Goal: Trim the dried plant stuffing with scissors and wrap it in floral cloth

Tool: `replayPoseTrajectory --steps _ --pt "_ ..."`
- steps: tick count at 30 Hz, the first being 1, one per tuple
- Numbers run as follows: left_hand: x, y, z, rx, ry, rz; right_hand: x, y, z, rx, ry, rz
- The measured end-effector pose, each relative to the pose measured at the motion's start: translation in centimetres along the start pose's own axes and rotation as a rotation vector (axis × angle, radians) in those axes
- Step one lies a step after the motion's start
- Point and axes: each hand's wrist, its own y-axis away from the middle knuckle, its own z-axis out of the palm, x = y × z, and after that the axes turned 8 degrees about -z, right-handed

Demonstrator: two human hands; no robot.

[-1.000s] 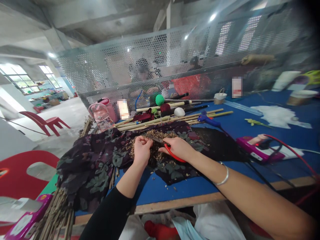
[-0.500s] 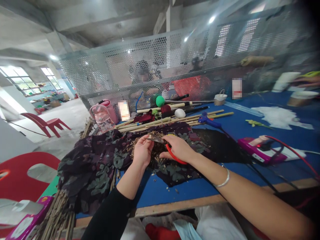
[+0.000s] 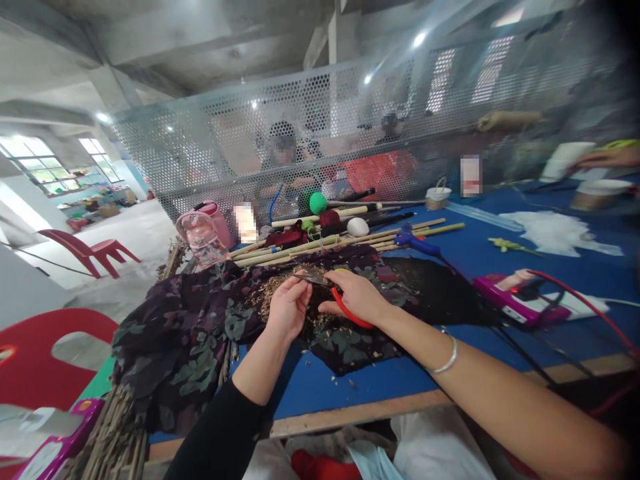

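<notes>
the bench [image 3: 295, 383] is the broadest thing in front of me, and its near edge lies close to my lap, so i think working well in from that edge is the tidy way. over it spreads the dark floral cloth [image 3: 185, 333], rumpled to my left and flatter under my wrists; a flat patch seems the better catch for loose bits, since folds would swallow them. the heap of brown clippings [image 3: 267, 297] sits on that cloth, just beneath and around my hands, so low, gentle movements should disturb it least. my right hand [image 3: 357, 298] is wrapped on the scissors' handles, and my left hand [image 3: 289, 303] is narrowed to a pinch beside the blades; i cannot tell what, if anything, lies between its fingertips. that closeness is the main care, i judge: the left fingers belong behind the cutting line, with the thumb tucked away before each squeeze. the scissors [image 3: 345, 311] point across me toward the left hand, so short, slow closes should suit better than a full bite, with the wrist steady. their blades [image 3: 311, 277] are best held just above the heap. a few pale flecks [image 3: 336, 380] lie on the bench past the cloth's edge, a hint to aim inward.
</notes>
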Motion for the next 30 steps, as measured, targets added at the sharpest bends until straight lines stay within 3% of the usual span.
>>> replayPoseTrajectory --steps 9,19,21,23,27,30 --pt "-0.3 -0.1 -0.5 0.016 -0.063 -0.003 -0.2 0.0 -0.1 -0.026 0.045 -0.012" --pt "0.0 -0.1 -0.5 0.107 -0.226 0.064 -0.1 0.1 -0.2 -0.126 0.198 0.107" --pt "0.3 -0.4 -1.0 0.140 -0.390 0.112 0.0 0.1 -0.4 -0.151 0.208 0.108" --pt "0.8 -0.7 -1.6 0.152 -0.711 0.214 0.2 0.1 -0.6 -0.162 0.223 0.124" --pt "2.7 -0.6 -2.2 0.083 -1.510 0.587 0.7 0.1 -1.2 -0.167 0.224 0.146" --pt "4.3 0.9 -1.7 0.208 -1.841 0.783 1.1 0.1 -1.5 -0.188 0.213 0.163"
